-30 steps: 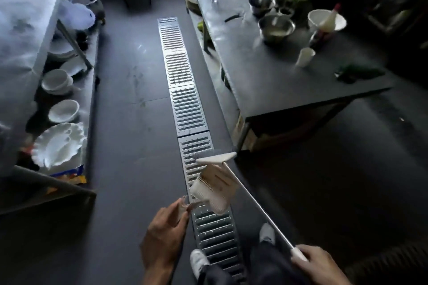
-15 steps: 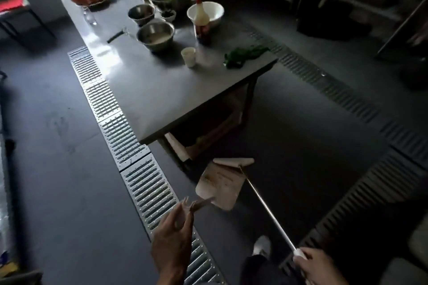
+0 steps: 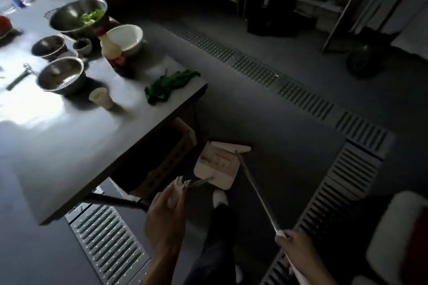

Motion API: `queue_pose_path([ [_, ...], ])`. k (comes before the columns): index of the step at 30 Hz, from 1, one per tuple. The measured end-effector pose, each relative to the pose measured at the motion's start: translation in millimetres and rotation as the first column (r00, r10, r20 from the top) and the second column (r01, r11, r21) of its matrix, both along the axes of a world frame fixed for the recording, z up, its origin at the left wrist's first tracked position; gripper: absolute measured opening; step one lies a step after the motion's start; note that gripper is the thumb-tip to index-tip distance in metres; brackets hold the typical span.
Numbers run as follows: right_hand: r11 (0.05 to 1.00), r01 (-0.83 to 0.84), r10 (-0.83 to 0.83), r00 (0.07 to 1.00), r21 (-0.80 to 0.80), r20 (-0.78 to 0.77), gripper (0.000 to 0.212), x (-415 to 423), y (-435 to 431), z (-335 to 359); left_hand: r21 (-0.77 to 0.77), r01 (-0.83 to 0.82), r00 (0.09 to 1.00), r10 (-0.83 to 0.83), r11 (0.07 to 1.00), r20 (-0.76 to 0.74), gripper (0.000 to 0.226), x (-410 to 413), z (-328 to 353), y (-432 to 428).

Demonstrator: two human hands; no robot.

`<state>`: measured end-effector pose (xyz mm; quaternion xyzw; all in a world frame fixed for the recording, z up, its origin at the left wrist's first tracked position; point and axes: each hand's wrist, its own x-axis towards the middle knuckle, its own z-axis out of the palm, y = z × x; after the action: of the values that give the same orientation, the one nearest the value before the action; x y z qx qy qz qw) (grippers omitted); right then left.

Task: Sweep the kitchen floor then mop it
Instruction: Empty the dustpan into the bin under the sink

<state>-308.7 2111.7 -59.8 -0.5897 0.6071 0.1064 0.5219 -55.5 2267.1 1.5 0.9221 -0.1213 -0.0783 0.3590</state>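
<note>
Left hand is curled round the pale forked end of a thin handle, and that handle runs up to a beige plastic dustpan with comb teeth. The pan hangs tilted over the dark grey floor, just off the corner of the steel worktable. Right hand is wrapped tight on the white grip of a long metal-poled broom. Its white head sits against the pan's far edge.

There's a faint mark on the pan's face, too blurred to read. Up on the table, a squeeze bottle with a red cap shows a label I can't make out. It stands beside a white ceramic bowl and a large steel bowl holding greens. A bunch of dark green leaves lies near the table's edge, with a small white cup close by. Slotted metal drain grating runs under the table.
</note>
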Motion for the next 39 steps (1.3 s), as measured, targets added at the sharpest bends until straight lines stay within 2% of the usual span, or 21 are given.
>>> queue_pose_path([
  [4,0.995,0.086,-0.086,0.996,0.059,0.000,0.021,41.0,-89.5,3.1,-0.008,0.020,0.999,-0.020,1.000,0.028,0.064,34.9,-5.0,-97.1],
  [10,0.984,0.174,-0.173,0.985,0.048,-0.022,0.020,110.3,-242.6,21.0,-0.005,0.016,0.999,-0.016,1.000,-0.033,0.039,99.6,1.9,-249.9],
  [15,0.981,0.192,-0.192,0.981,-0.007,0.008,0.019,160.8,-364.3,32.7,-0.024,0.036,0.996,-0.038,0.999,-0.080,0.039,155.3,18.2,-375.5],
  [18,0.976,0.214,-0.214,0.977,-0.039,0.023,0.022,187.2,-429.4,34.0,-0.030,0.049,0.997,-0.051,0.998,-0.057,0.040,185.4,26.4,-444.3],
  [31,0.986,0.151,-0.140,0.982,-0.073,0.129,0.032,305.5,-763.5,11.2,-0.102,-0.047,0.999,0.046,0.994,-0.013,0.039,291.5,27.4,-767.8],
  [33,0.989,0.127,-0.115,0.984,-0.080,0.132,0.023,318.7,-810.0,14.1,-0.101,-0.052,0.999,0.051,0.994,-0.014,0.039,301.6,30.1,-814.6],
  [35,0.989,0.148,-0.142,0.977,-0.022,0.159,0.015,333.6,-851.4,15.7,-0.105,-0.060,0.998,0.059,0.993,-0.009,0.044,314.2,33.1,-859.8],
  [39,0.991,0.130,-0.132,0.977,0.025,0.170,0.008,367.3,-924.2,10.6,-0.119,-0.083,0.997,0.083,0.989,-0.009,0.050,346.8,31.7,-939.2],
])
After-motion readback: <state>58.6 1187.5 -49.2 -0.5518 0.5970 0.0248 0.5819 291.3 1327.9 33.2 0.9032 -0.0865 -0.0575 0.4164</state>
